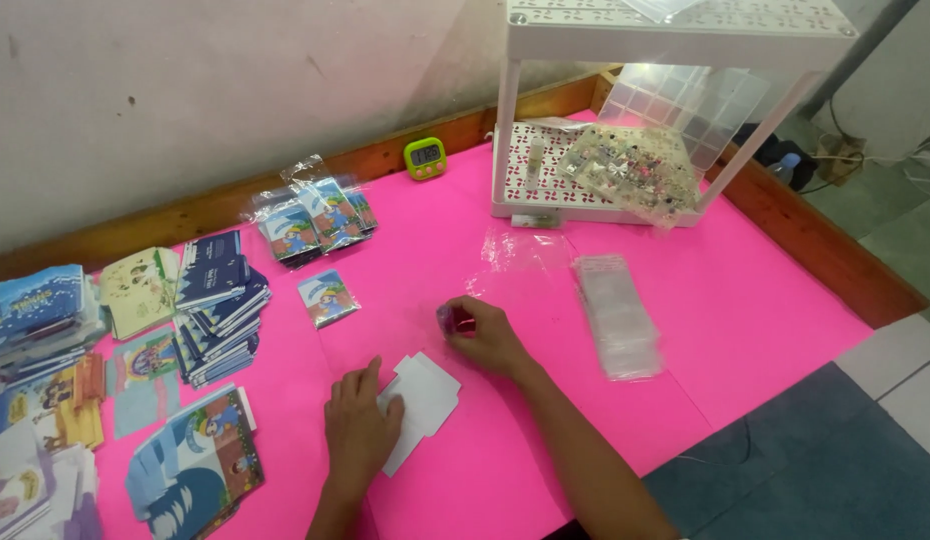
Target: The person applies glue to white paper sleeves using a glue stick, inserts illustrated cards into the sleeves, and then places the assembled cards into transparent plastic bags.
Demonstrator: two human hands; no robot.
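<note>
On the surface (585, 300), the flat card blank (417, 405) lies under the left hand (360, 432); the right hand (488, 338) rests just behind it; the stack of clear bags (617, 315) lies right; card piles (220, 305) left; the rack (625, 110) and timer (425, 157) behind.

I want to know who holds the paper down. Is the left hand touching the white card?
Touching. The head view shows the left hand lying flat with its fingers on the edge of the white card on the pink table.

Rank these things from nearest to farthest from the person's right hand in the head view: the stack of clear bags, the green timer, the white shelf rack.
From the right hand:
1. Stack of clear bags, just to its right.
2. Green timer, by the far wooden edge.
3. White shelf rack, far right corner.
</note>
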